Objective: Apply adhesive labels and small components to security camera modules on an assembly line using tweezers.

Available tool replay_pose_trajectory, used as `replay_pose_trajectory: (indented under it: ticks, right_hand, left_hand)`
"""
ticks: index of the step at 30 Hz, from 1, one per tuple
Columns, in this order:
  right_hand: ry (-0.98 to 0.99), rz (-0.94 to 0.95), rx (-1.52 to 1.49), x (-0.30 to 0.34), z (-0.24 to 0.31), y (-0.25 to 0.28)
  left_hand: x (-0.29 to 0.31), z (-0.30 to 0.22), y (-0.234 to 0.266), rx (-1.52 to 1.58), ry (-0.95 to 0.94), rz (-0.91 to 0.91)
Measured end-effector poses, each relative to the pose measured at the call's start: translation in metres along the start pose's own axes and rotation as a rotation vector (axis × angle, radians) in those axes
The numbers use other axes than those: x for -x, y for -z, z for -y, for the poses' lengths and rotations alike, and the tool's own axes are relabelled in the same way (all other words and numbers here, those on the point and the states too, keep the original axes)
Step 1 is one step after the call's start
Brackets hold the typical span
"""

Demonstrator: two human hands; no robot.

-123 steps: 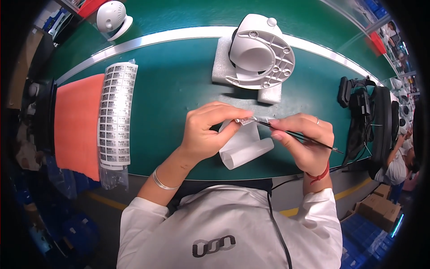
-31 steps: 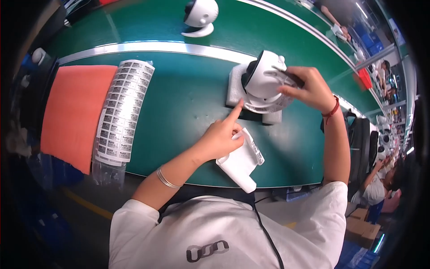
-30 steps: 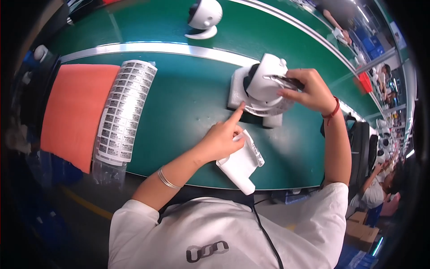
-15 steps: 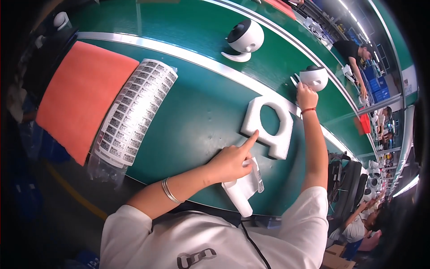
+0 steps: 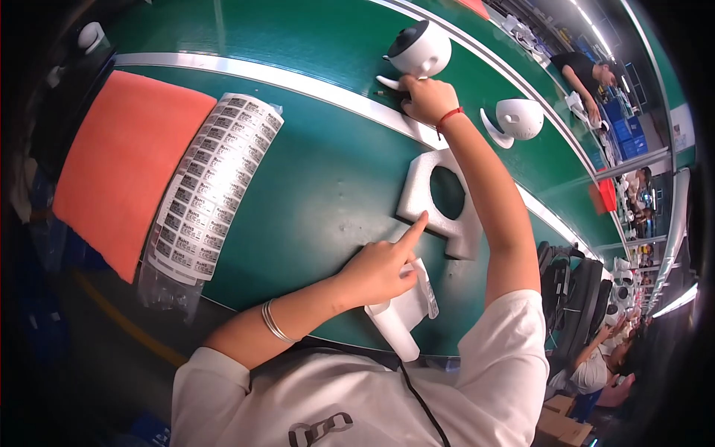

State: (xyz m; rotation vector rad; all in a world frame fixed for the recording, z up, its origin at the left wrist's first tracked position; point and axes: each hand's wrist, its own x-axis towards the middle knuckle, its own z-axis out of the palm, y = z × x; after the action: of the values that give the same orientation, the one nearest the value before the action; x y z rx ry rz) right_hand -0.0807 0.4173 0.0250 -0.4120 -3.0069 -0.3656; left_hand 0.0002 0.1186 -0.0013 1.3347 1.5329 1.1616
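Observation:
My right hand (image 5: 430, 100) reaches over the green conveyor belt, its fingers closed at the curved base of a white ball-shaped camera (image 5: 426, 54) with a dark front. To its right on the belt sits a second white ball-shaped camera (image 5: 519, 119), also with a curved base. My left hand (image 5: 378, 272) stretches its index finger to the near edge of a white foam frame (image 5: 421, 201) with a round hole. The other fingers are curled at a white, partly rolled sheet (image 5: 396, 331), which appears to be held; their exact grip is partly hidden.
Sheets of printed labels (image 5: 216, 179) lie at the left, beside an orange mat (image 5: 130, 167). A pale metal rail (image 5: 298, 84) separates the green table (image 5: 313, 194) from the conveyor belt (image 5: 298, 37). Black padded objects (image 5: 570, 298) stand at the right. Co-workers sit further off.
My right hand has left the right-hand camera and moved left to the other one. The right-hand camera now stands free on the belt. My left hand has barely moved.

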Motion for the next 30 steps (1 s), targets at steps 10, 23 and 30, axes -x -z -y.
replay_pose_trajectory:
  ticks: [10, 23, 30]
  right_hand:
    - [0.053, -0.213, -0.264, 0.140, -0.023, 0.141]
    - [-0.196, -0.142, -0.639, 0.228, 0.011, 0.161]
    - [-0.550, -0.956, -1.099, 0.290, 0.039, 0.102]
  left_hand:
    - [-0.003, -0.002, 0.000, -0.058, -0.010, 0.017]
    - [0.000, -0.008, 0.000, -0.020, 0.066, -0.022]
    - [-0.003, -0.013, 0.015, 0.323, 0.101, -0.123]
